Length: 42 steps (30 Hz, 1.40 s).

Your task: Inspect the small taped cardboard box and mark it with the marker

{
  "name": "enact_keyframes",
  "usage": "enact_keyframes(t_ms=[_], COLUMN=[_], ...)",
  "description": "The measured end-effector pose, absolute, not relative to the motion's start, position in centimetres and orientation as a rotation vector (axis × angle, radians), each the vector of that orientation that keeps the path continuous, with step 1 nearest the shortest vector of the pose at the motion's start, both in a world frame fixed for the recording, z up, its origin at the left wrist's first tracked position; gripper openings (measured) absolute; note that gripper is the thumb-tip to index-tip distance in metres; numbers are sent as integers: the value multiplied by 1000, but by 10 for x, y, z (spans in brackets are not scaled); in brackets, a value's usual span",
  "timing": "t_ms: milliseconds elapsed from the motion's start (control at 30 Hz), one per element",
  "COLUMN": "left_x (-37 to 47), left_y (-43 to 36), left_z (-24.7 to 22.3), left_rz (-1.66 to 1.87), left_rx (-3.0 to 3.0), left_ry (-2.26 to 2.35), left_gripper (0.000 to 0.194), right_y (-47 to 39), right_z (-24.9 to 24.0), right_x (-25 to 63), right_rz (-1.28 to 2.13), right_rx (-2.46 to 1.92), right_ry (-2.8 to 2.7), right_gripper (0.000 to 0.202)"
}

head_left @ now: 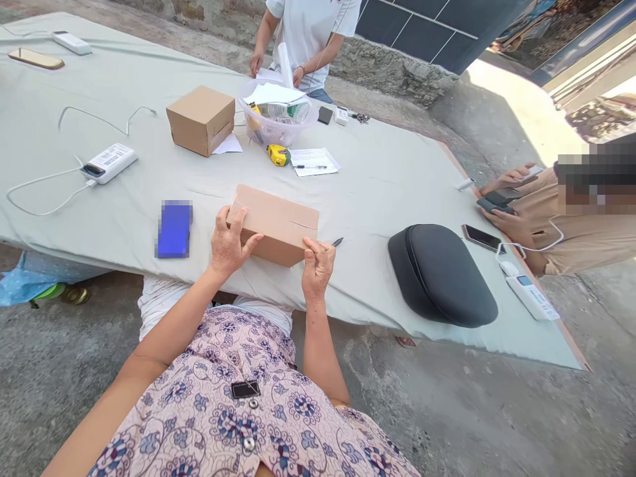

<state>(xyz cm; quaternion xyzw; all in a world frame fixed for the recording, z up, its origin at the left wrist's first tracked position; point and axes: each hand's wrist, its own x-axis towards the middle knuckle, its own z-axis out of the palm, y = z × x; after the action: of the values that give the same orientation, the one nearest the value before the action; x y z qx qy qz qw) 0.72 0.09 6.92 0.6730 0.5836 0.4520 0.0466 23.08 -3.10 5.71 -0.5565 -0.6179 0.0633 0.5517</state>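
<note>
— Cardboard is what you have in hand: the flat brown cardboard box (pixel 275 224) lies closed on the grey-green cloth of the bench (pixel 377 192), right at the near edge in front of you. Your left hand (pixel 227 244) rests over its near left corner, fingers spread on the top, thumb against the front face.

— And my right?

— Your right hand (pixel 317 264) is closed on a pen (pixel 336 242) — its tip pokes out just past the box's right end, touching or nearly touching the cloth; I cannot tell which. So one grip steadies the box and the other is clamped on the pen.

— What step would you call this?

— I judge that you are bracing the box to work its top seam or mark it. Any stroke with the pen calls for the left hand to press down firmly, since the box sits near the bench edge and the cloth could slide.

— Anything close by?

— A blue object (pixel 173 229) lies just left of the box; a black padded case (pixel 440 273) sits well to the right.
</note>
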Motion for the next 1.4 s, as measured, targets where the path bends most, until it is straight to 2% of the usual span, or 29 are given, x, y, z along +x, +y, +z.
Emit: enact_keyframes(t_ms=[367,567,667,900,1133,1400], left_x=[9,6,4,3,-5,-10], left_y=[0,0,1,1,2,1], left_z=[71,68,65,62,53,44], left_rz=[1376,1348,1357,1382,1569,1774], left_rx=[1974,1993,1998,2044,1991,1931], left_ry=[1790,1814,1821,1820,1750,1626], left_gripper=[93,91,89,87,79,69], right_y=[-29,-31,-31,-33,-40,-48], right_z=[18,-1,-5,-1,7,26], right_x=[231,232,230,224,218,214], right_rz=[366,566,534,427,533,520], right_rx=[-1335,-1496,-1535,-1590,-1552,-1469], right_ry=[-1233,-1286,-1323,-1374,-1174,-1094], right_gripper=[53,35,26,19,33,37])
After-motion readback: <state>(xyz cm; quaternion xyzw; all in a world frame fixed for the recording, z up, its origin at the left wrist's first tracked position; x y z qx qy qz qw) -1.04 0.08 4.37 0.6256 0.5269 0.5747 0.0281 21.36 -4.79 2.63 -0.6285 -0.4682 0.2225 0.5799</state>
